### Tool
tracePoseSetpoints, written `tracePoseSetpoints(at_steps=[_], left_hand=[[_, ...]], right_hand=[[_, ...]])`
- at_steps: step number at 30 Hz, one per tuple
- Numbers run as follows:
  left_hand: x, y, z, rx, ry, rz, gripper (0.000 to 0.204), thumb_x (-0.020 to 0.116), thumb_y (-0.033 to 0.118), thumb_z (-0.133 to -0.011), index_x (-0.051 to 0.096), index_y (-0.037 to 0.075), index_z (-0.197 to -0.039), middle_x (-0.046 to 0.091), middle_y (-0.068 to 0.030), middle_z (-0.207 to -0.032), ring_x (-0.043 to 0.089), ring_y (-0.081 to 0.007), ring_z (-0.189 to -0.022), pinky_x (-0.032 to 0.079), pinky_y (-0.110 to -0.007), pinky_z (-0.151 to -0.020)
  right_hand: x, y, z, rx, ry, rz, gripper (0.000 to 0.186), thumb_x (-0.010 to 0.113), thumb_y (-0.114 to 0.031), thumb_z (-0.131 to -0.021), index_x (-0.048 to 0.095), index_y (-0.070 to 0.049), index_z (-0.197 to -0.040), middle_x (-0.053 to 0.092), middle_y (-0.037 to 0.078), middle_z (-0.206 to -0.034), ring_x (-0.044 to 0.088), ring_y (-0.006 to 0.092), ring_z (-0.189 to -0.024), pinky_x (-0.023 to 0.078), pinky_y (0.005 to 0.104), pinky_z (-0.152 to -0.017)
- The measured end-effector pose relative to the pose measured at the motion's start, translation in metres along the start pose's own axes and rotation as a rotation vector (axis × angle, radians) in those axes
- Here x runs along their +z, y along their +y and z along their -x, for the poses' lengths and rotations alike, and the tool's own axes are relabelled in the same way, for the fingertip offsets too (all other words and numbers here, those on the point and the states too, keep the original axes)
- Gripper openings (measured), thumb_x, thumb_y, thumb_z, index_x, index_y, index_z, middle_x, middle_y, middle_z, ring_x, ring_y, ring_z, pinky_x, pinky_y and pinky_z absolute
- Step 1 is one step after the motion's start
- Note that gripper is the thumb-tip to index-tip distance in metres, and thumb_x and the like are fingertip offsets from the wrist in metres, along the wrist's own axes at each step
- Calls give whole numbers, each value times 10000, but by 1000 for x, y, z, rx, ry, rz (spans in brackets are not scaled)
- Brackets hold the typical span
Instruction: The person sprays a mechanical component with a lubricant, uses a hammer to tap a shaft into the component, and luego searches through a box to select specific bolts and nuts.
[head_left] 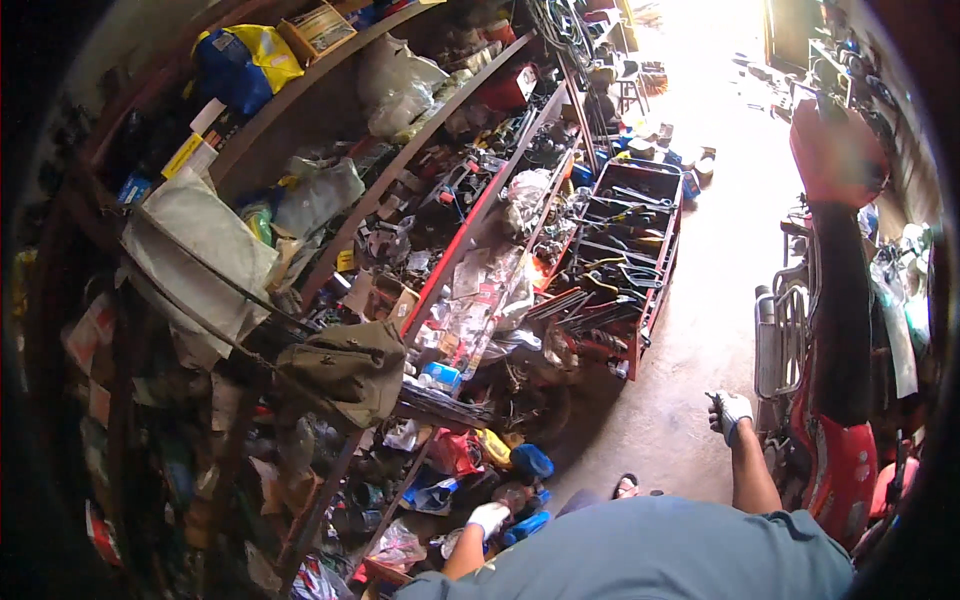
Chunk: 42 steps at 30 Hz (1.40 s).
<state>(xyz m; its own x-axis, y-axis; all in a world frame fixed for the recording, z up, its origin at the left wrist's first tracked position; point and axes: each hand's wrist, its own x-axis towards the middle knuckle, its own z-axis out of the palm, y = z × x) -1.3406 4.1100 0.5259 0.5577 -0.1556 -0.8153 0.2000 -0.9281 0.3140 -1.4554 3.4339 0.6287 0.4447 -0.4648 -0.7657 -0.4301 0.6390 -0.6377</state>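
My left hand (pixel 489 519), in a white glove, is at the lower shelf, its fingers closed against a brownish see-through container (pixel 514 497) that looks like a bottle. Blue-topped containers (pixel 531 461) and a yellow bottle (pixel 494 447) stand close by. Over the floor to the right, my right hand (pixel 733 414) wears a white glove with dark fingertips. Its fingers are curled around something small and dark, too small to name. Beside that hand is a red motorcycle (pixel 840 470) with a metal rack (pixel 780 340).
Crowded shelves (pixel 460 270) of parts and plastic bags fill the left side. A red tool rack (pixel 660 270) with pliers and wrenches juts out ahead. An olive bag (pixel 350 370) hangs at the shelf's front. Concrete floor (pixel 720 250) runs toward a bright doorway.
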Motion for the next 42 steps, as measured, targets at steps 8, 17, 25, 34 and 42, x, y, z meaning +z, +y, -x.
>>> tracePoseSetpoints(at_steps=[8, 17, 25, 34, 42], left_hand=[[-89, 142, -102, 614, 293, 117, 308, 542, 294, -984, 742, 96, -1108, 742, -156, -1040, 714, -298, -896, 570, -430, -804], [-202, 575, -187, 822, 566, 504, 152, 603, 40, -979, 728, 10, -1061, 731, -50, -965, 672, -149, -870, 554, -306, -824], [-165, 948, -222, 1287, 231, -30, 230, 707, 175, -933, 729, 23, -1104, 729, -167, -1006, 717, -310, -921, 569, -373, -860], [-144, 1166, -374, 1355, 289, -419, 259, 732, 224, -859, 719, 65, -1063, 694, -177, -1162, 635, -380, -1142, 506, -462, -1015], [-218, 1323, -492, 726, -31, -894, 384, 533, 384, -976, 720, 92, -1141, 670, -191, -1298, 634, -333, -1211, 495, -443, -1028]], right_hand=[[2, -164, 13, -294, -253, -194, 297, 655, -165, -1023, 612, -37, -1287, 711, 84, -966, 688, 179, -774, 581, 322, -672], [-131, -405, 36, -1027, -102, -483, 295, 638, -215, -1037, 616, -39, -1272, 685, 65, -947, 663, 168, -738, 540, 285, -606], [-213, -533, -2, -1225, 187, -613, 398, 624, -192, -1042, 558, -60, -1411, 688, 45, -1001, 599, 94, -705, 464, 203, -547], [-281, -768, -58, -1246, 610, -149, 267, 654, -235, -1035, 655, -41, -1219, 695, 38, -939, 644, 109, -762, 523, 277, -660], [-314, -947, -122, -1080, 803, 440, 141, 647, -107, -1013, 692, -26, -1120, 664, -17, -938, 588, 62, -834, 483, 230, -753]])
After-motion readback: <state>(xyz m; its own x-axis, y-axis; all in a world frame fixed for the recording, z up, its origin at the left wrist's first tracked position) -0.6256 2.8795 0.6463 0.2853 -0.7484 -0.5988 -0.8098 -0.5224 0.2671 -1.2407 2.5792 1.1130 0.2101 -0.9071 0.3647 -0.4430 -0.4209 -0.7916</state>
